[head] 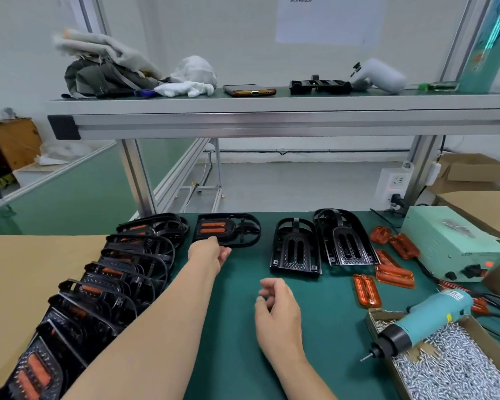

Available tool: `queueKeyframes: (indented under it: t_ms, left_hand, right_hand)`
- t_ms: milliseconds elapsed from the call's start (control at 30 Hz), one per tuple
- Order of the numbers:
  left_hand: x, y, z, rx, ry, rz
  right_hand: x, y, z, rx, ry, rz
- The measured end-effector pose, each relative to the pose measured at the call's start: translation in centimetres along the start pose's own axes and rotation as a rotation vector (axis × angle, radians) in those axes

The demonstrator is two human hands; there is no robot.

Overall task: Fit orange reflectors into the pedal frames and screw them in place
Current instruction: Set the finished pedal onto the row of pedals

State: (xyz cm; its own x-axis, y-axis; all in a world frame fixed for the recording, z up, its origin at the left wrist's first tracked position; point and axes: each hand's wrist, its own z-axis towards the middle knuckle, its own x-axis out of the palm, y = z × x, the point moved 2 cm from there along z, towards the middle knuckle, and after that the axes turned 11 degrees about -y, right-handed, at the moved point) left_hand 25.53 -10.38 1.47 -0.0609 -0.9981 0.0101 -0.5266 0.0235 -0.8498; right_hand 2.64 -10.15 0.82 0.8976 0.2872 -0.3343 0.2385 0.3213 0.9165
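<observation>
Now my left grip [211, 252] touches the near edge of a pedal frame [228, 230], pinching or not I cannot tell, while my right grip [274, 307] hangs loosely curled, empty.

A small assembly workshop is shown. A workbench [329, 327] covered with a green mat is framed by aluminium profiles, with a shelf [272, 116] carried across the upper half of the frame. Black pedal frames [139, 255] are lined up in a row at lower left, orange reflectors [393, 274] are scattered at right, and an electric screwdriver [427, 319] is laid over a box of screws [380, 315] at lower right. A power unit [445, 241] and cardboard boxes [471, 168] are seen at the right edge.
</observation>
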Motion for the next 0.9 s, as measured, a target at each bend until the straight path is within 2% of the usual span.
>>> queueKeyframes:
  t_ms: [467,633,833,900]
  left_hand:
    - [0.1,-0.1,2.7,-0.05,-0.024,0.119]
    - [-0.5,-0.2,2.6,-0.112,-0.026,0.042]
    - [-1.4,-0.8,0.7,-0.089,-0.014,0.055]
    - [-0.8,0.0,-0.6,0.018,-0.044,0.102]
  right_hand:
    - [0.1,-0.2,0.2,0.036,-0.027,0.012]
    - [0.0,-0.1,0.2,0.048,-0.028,0.014]
    - [0.0,0.0,0.2,0.051,-0.025,0.01]
    - [0.0,0.0,0.3,0.054,-0.028,0.014]
